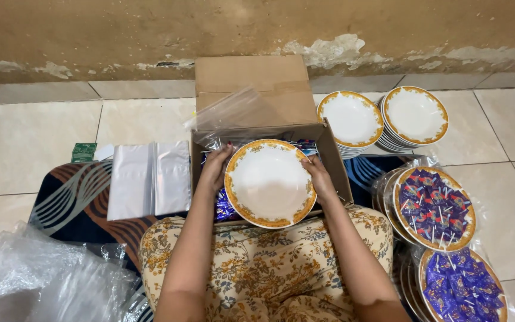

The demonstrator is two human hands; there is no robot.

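I hold a white plate with a gold patterned rim (pixel 269 182) in both hands, above my lap and in front of an open cardboard box (pixel 329 156). My left hand (pixel 214 169) grips its left rim and my right hand (pixel 319 177) grips its right rim. The box holds small purple wrapped sachets (pixel 224 209), mostly hidden behind the plate. A clear plastic bag (pixel 230 113) sticks up from the box's left back corner.
Two stacks of matching empty plates (pixel 353 119) (pixel 415 114) stand on the tiled floor at the back right. Plates filled with purple sachets and wrapped in clear plastic (pixel 433 207) (pixel 461 287) lie at my right. Flat clear bags (pixel 149 179) lie left; crumpled plastic (pixel 37 280) sits lower left.
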